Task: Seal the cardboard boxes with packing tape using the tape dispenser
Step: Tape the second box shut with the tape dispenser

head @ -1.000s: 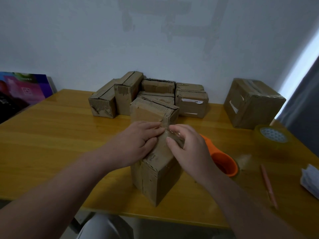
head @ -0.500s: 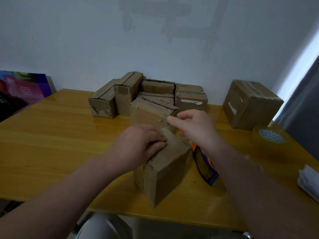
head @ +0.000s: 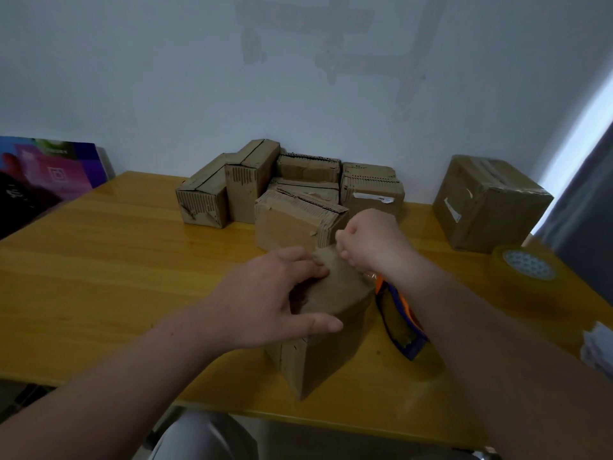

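Near front edge of bench [head: 99, 260]: 1 cardboard box [head: 325, 353], upright. On its top, left hand [head: 275, 293] laid flat, fingers [head: 308, 263] released and spread, thumb along near edge. At far top edge, right hand [head: 368, 240] clenched, grasping orange-and-blue tape dispenser [head: 398, 317] just beside box. Farther right, 1 tape roll [head: 527, 270].

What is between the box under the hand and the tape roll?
The orange and blue tape dispenser is there, partly under the right arm, in the head view.
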